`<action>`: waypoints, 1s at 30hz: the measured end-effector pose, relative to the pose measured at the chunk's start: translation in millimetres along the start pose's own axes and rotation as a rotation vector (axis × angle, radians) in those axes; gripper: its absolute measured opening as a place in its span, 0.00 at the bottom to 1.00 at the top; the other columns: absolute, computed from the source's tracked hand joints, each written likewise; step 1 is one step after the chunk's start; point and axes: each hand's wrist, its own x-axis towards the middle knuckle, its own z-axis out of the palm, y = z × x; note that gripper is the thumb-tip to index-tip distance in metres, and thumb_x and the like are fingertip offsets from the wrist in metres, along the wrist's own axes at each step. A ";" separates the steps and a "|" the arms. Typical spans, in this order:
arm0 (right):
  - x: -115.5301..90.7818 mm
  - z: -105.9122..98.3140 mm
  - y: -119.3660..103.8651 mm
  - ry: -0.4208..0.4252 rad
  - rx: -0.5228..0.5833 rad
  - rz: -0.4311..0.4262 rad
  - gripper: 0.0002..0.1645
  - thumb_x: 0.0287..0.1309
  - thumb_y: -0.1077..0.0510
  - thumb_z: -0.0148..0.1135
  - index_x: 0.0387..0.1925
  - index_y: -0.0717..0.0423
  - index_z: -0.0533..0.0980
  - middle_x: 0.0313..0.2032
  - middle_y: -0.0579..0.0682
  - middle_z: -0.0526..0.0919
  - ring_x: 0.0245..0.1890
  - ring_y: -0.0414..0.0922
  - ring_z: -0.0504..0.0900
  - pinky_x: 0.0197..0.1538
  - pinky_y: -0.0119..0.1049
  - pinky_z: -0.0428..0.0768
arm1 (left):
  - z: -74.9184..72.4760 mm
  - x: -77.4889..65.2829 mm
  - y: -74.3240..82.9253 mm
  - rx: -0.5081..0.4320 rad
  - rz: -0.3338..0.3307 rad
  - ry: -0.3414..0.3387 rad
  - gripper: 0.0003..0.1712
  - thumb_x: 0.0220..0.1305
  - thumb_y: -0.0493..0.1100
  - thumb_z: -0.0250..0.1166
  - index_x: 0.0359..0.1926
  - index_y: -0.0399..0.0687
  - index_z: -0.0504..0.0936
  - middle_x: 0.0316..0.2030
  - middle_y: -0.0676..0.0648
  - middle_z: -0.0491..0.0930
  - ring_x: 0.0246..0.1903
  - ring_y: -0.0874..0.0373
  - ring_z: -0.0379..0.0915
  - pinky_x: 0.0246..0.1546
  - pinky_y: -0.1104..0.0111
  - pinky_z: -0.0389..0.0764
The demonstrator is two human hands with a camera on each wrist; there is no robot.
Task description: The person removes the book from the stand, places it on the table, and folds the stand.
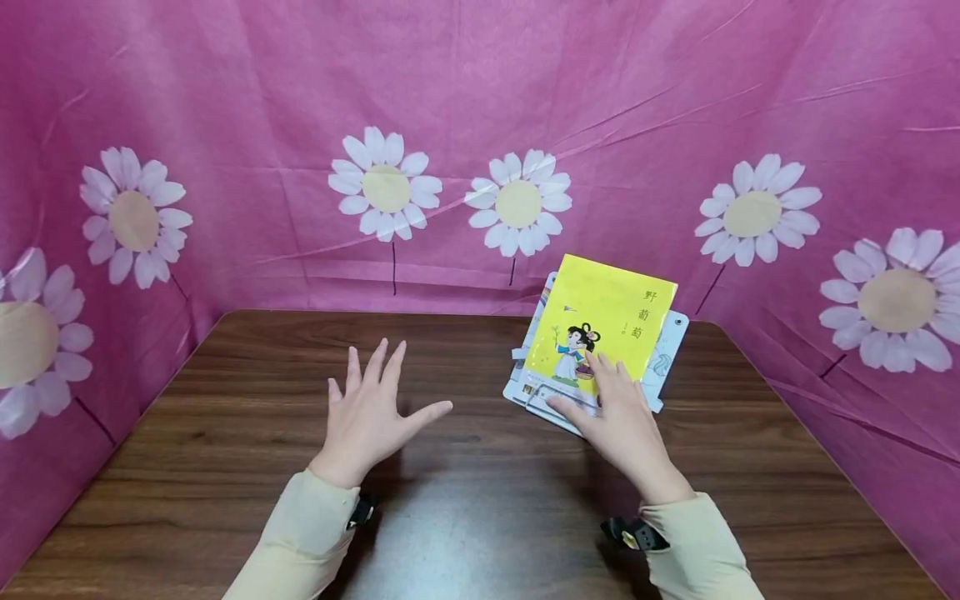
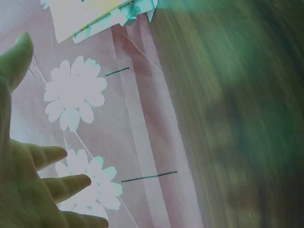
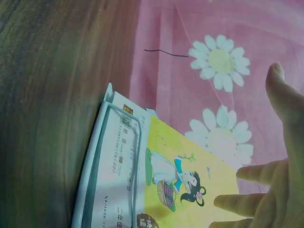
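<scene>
A yellow picture book point(image 1: 600, 292) with a drawn figure carrying a basket on its cover leans on a pale blue book stand point(image 1: 672, 342) at the right rear of the table. A wire bar point(image 3: 138, 156) of the stand crosses the lower part of the cover in the right wrist view. My right hand point(image 1: 626, 425) is just in front of the book, fingers spread and overlapping the lower cover in the head view, gripping nothing. To the left, my left hand point(image 1: 367, 425) hovers over the table with fingers and thumb stretched apart, holding nothing.
Both hands are above a dark brown wooden table point(image 1: 465, 500). Behind it and along both sides hangs a pink cloth point(image 1: 270, 100) printed with large white daisies. Each wrist wears a black strap point(image 1: 633, 533) by the pale sleeve.
</scene>
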 end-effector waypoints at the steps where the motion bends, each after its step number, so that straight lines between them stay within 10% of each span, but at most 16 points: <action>1: -0.2 -1.8 0.9 0.002 0.028 0.011 0.59 0.55 0.24 0.59 0.76 0.55 0.55 0.74 0.65 0.56 0.75 0.66 0.50 0.73 0.65 0.51 | -0.2 0.8 1.6 -0.011 0.003 0.006 0.64 0.47 0.85 0.56 0.78 0.58 0.51 0.78 0.45 0.50 0.76 0.30 0.35 0.64 0.25 0.46; 12: -0.6 -17.8 10.6 0.177 0.375 0.144 0.40 0.66 0.38 0.58 0.70 0.58 0.66 0.68 0.65 0.69 0.66 0.62 0.68 0.65 0.59 0.68 | 5.6 12.5 18.3 -0.197 0.003 0.088 0.54 0.54 0.80 0.57 0.74 0.55 0.63 0.72 0.48 0.64 0.70 0.42 0.60 0.58 0.40 0.71; 21: 8.4 -18.1 29.2 0.420 0.607 0.247 0.31 0.68 0.42 0.56 0.62 0.59 0.74 0.56 0.52 0.78 0.47 0.33 0.74 0.45 0.18 0.72 | 15.2 25.3 35.5 -0.335 -0.059 0.070 0.48 0.58 0.78 0.56 0.71 0.58 0.67 0.69 0.49 0.69 0.68 0.46 0.63 0.56 0.41 0.73; 30: 13.4 -20.6 47.4 0.438 0.673 0.355 0.34 0.67 0.38 0.55 0.65 0.56 0.72 0.49 0.40 0.74 0.40 0.30 0.75 0.40 0.18 0.76 | 34.6 37.3 49.9 -0.441 -0.056 0.067 0.43 0.61 0.73 0.57 0.68 0.53 0.73 0.66 0.45 0.72 0.67 0.46 0.65 0.62 0.45 0.71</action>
